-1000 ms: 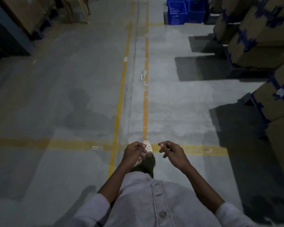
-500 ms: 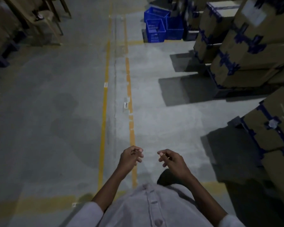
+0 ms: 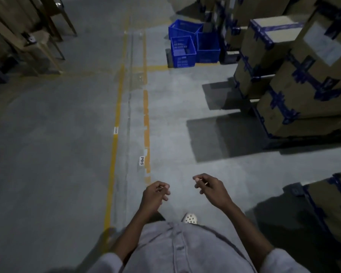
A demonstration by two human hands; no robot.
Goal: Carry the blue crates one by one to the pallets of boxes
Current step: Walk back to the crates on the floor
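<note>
The blue crates (image 3: 193, 46) sit in a cluster on the floor (image 3: 67, 154) at about 12 o'clock, well apart from both hands and straight up the aisle. They lie just to the right of the yellow line (image 3: 147, 123), with the nearest stack of boxes (image 3: 264, 46) at their 3 o'clock. The left hand (image 3: 155, 196) and right hand (image 3: 211, 189) hang in front of the body, fingers loosely curled and holding nothing visible. From the left hand the crates lie a touch toward 1 o'clock; from the right hand, a touch toward 11. Neither hand is clearly nearer, so the pickup will likely need both. The front crate (image 3: 182, 51) seems to show one side square to the walker, though the dim view leaves its long axis uncertain. A walk forward comes before any reach.
</note>
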